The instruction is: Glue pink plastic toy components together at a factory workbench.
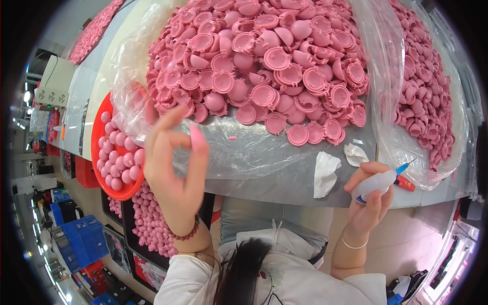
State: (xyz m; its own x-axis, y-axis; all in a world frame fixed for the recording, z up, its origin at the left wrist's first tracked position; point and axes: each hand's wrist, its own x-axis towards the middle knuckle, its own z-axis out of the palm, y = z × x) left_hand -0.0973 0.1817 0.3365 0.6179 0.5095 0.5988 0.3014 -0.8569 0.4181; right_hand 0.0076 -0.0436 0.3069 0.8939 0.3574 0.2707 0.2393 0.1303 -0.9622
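Gluing step in hand, judging by pose. Left hand (175, 168) raised, palm up, fingertips pinched narrow on pink half-shell (197, 136) (blurred). Right hand (370, 195) at 4 o'clock gripped glue bottle (378, 183), nozzle toward 2 o'clock. Next move called for meeting nozzle and shell rim. Shell heap (264, 61) at 12 o'clock.

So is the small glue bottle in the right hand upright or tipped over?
Tipped. The glue bottle lies nearly sideways in the right hand, its blue nozzle pointing up and to the right, toward the plastic bag of pink shells.
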